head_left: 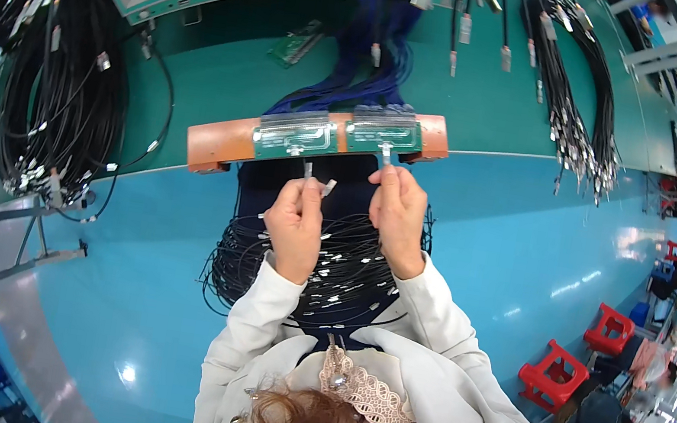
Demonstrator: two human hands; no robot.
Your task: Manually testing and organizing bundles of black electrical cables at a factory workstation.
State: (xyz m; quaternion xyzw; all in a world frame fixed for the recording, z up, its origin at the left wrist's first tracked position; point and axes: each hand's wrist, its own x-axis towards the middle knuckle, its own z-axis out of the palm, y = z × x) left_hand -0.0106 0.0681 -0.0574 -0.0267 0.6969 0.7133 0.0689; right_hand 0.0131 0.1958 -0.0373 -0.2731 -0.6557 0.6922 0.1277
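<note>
Two hands are up in front of us, close to the orange bar (222, 142) with two green boards (295, 136) on it. Our left hand (294, 224) is closed around thin black cables with little silver plugs (328, 187) sticking up near the bar, and our right hand (397, 212) pinches one silver plug (385, 155) that touches the right green board. We see a big pile of black cables (329, 271) lying in our lap, just under our hands, and more cables (65, 109) hang off to the left.
</note>
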